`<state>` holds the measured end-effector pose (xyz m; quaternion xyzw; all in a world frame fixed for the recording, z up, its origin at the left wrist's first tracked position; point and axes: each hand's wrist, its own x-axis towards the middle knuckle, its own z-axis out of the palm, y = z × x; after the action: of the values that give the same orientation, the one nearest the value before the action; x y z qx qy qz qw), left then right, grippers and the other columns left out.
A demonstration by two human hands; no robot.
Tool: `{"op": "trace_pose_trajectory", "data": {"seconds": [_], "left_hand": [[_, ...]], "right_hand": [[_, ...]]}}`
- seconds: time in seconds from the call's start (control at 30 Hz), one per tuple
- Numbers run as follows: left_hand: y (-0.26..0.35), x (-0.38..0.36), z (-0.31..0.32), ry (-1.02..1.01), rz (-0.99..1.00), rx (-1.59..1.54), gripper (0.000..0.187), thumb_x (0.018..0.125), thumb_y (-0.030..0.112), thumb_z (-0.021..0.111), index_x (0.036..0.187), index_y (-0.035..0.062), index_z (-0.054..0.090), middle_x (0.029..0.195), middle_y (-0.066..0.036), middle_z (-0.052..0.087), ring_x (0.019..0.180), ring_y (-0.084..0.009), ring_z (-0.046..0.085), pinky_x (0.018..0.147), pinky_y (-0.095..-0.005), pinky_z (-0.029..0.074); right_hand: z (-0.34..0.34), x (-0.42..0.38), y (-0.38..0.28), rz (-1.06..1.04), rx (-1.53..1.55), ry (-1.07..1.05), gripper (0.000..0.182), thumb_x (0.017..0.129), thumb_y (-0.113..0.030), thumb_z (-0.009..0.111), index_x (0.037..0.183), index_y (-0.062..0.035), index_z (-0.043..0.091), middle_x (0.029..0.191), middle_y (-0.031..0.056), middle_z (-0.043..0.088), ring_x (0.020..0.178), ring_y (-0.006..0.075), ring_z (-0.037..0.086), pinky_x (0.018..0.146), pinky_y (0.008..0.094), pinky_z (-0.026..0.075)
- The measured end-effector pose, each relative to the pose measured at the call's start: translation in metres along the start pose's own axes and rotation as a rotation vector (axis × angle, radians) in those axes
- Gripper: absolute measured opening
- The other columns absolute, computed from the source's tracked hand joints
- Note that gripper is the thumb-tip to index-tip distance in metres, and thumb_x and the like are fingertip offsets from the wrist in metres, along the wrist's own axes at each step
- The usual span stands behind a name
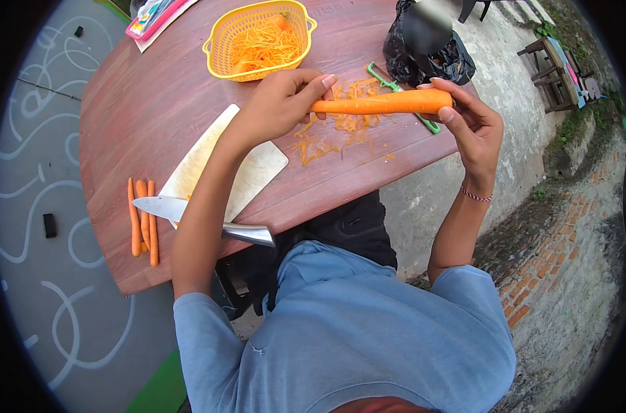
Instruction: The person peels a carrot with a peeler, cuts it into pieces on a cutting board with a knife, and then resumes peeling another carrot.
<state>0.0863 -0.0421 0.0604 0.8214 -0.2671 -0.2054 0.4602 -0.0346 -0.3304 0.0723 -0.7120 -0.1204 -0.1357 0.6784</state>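
Observation:
A large orange carrot is held level above the table between both hands. My left hand pinches its thin end, and my right hand grips its thick end. Under the carrot lie orange peelings and a green peeler, partly covered by the carrot. A white cutting board lies below my left forearm, with a knife across its lower edge. Left of the board are several thinner carrots.
On the wooden table, a yellow basket holds shredded carrot at the back. A black plastic bag stands at the right edge. A pink case is at the upper left. Beyond the table is a wooden stool.

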Motion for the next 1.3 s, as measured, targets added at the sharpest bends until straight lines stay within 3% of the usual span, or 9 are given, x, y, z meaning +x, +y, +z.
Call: {"op": "trace_pose_trajectory", "data": {"seconds": [0.03, 0.1, 0.23, 0.37, 0.43, 0.57, 0.87, 1.03, 1.3], "left_hand": [[-0.004, 0.002, 0.002, -0.001, -0.001, -0.002, 0.049, 0.11, 0.044, 0.052, 0.097, 0.0014, 0.073, 0.077, 0.0, 0.064, 0.071, -0.0106, 0.06, 0.071, -0.0266, 0.051], [-0.002, 0.006, 0.008, 0.063, 0.275, -0.076, 0.037, 0.106, 0.034, 0.064, 0.107, -0.0001, 0.076, 0.086, -0.003, 0.072, 0.079, -0.0128, 0.068, 0.08, -0.0281, 0.055], [0.02, 0.002, 0.017, -0.003, 0.302, -0.022, 0.025, 0.093, 0.018, 0.081, 0.111, 0.0007, 0.079, 0.093, -0.007, 0.076, 0.086, -0.0137, 0.07, 0.083, -0.0286, 0.056], [0.014, 0.009, 0.018, 0.087, 0.233, -0.125, 0.021, 0.093, 0.017, 0.08, 0.106, 0.0001, 0.08, 0.095, -0.008, 0.078, 0.085, -0.0128, 0.071, 0.081, -0.027, 0.057], [0.007, 0.009, 0.018, 0.22, 0.333, -0.044, 0.02, 0.093, 0.016, 0.079, 0.107, 0.0007, 0.079, 0.095, -0.009, 0.077, 0.083, -0.0144, 0.072, 0.079, -0.026, 0.057], [0.004, 0.012, 0.015, 0.301, 0.27, 0.213, 0.02, 0.094, 0.016, 0.077, 0.108, 0.0015, 0.078, 0.095, -0.01, 0.077, 0.084, -0.0162, 0.073, 0.08, -0.0279, 0.058], [0.006, 0.014, 0.026, 0.251, 0.658, 0.164, 0.022, 0.087, 0.008, 0.081, 0.108, 0.0023, 0.079, 0.098, -0.01, 0.078, 0.083, -0.0212, 0.073, 0.077, -0.0318, 0.059], [0.003, 0.013, 0.031, 0.446, 0.823, 0.133, 0.015, 0.082, 0.008, 0.081, 0.097, 0.0047, 0.081, 0.089, -0.01, 0.075, 0.076, -0.0258, 0.071, 0.069, -0.0342, 0.057], [0.006, 0.006, 0.03, 0.451, 0.816, 0.421, 0.011, 0.089, 0.004, 0.075, 0.096, 0.0009, 0.067, 0.089, -0.011, 0.066, 0.08, -0.0273, 0.068, 0.07, -0.0357, 0.055]], "right_hand": [[0.0, 0.0, 0.001, 0.002, -0.001, 0.0, 0.039, 0.098, 0.0, 0.069, 0.135, 0.0104, 0.062, 0.123, 0.0214, 0.071, 0.112, 0.0256, 0.071, 0.096, 0.038, 0.062], [0.002, -0.001, 0.003, 0.02, -0.017, -0.005, 0.039, 0.098, 0.0, 0.069, 0.135, 0.0103, 0.062, 0.124, 0.0214, 0.071, 0.112, 0.0254, 0.07, 0.097, 0.0378, 0.062], [0.011, 0.002, 0.005, 0.02, -0.068, -0.012, 0.038, 0.099, -0.001, 0.068, 0.135, 0.0101, 0.062, 0.125, 0.0209, 0.07, 0.112, 0.025, 0.07, 0.097, 0.0378, 0.062], [0.008, 0.001, 0.005, 0.014, -0.008, 0.089, 0.037, 0.099, -0.001, 0.068, 0.133, 0.0114, 0.062, 0.122, 0.0218, 0.071, 0.109, 0.0247, 0.071, 0.093, 0.0368, 0.063], [0.007, 0.0, 0.005, 0.006, 0.018, 0.117, 0.036, 0.099, -0.002, 0.068, 0.132, 0.012, 0.063, 0.121, 0.0223, 0.071, 0.107, 0.0247, 0.072, 0.092, 0.0365, 0.064], [0.005, -0.001, 0.009, 0.036, -0.027, 0.201, 0.035, 0.1, -0.003, 0.067, 0.131, 0.0129, 0.063, 0.118, 0.0219, 0.071, 0.106, 0.0251, 0.072, 0.09, 0.037, 0.065], [0.015, -0.002, 0.007, -0.033, -0.013, 0.198, 0.035, 0.1, -0.002, 0.067, 0.132, 0.0129, 0.062, 0.119, 0.0218, 0.071, 0.108, 0.0265, 0.072, 0.092, 0.0383, 0.065], [0.014, -0.005, 0.01, -0.071, 0.018, 0.221, 0.035, 0.101, -0.003, 0.066, 0.132, 0.0127, 0.062, 0.12, 0.0223, 0.07, 0.109, 0.0274, 0.071, 0.092, 0.0391, 0.065], [0.015, -0.006, 0.014, -0.005, 0.049, 0.239, 0.037, 0.101, -0.006, 0.066, 0.133, 0.0115, 0.062, 0.122, 0.0229, 0.07, 0.112, 0.0279, 0.071, 0.092, 0.0387, 0.065]]}}
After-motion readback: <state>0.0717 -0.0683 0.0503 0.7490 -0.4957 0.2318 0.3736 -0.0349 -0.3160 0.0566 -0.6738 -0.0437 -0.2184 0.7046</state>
